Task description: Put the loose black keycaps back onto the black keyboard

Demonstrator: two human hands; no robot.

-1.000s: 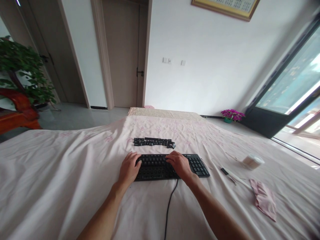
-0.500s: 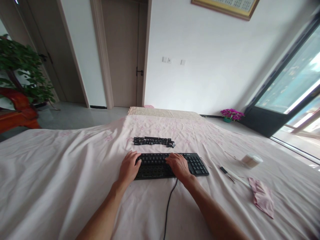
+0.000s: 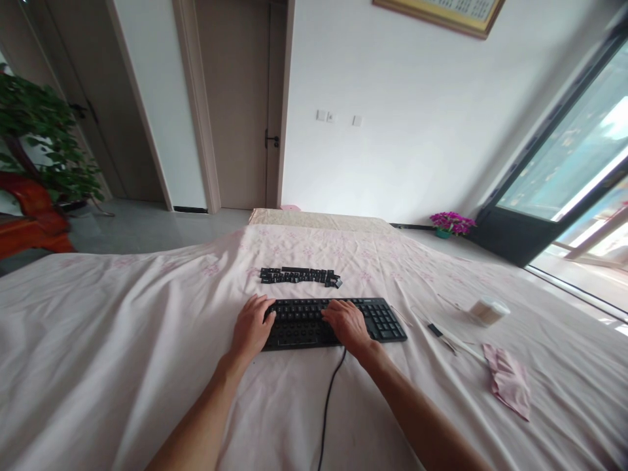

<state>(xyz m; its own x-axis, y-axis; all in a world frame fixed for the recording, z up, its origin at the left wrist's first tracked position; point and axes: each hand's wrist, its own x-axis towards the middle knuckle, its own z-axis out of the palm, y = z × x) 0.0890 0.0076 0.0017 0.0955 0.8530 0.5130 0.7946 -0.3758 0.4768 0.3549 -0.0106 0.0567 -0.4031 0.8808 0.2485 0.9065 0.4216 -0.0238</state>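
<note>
A black keyboard [image 3: 304, 324] lies on the cloth-covered surface, its number pad [image 3: 385, 320] at the right. The upper rows carry keycaps, while the lower rows look bare of them. My left hand [image 3: 252, 324] grips the keyboard's left end, thumb on top near the edge. Over the middle of the keyboard, my right hand [image 3: 347, 320] has its fingers drawn together at the keys; whatever they pinch is too small to make out. Beyond the keyboard, loose black keycaps [image 3: 297, 276] lie in rough rows, a long bar-shaped one among them.
To the right lie a small black-ended brush [image 3: 436, 330], a clear tub of cotton swabs [image 3: 489, 311] and a folded pink cloth [image 3: 507, 379]. The keyboard's cable [image 3: 330, 399] runs toward me across the pale floral cloth [image 3: 147, 366].
The whole view has shifted slightly. Both hands keep the same places on the keyboard, and the loose keycaps lie as before.
</note>
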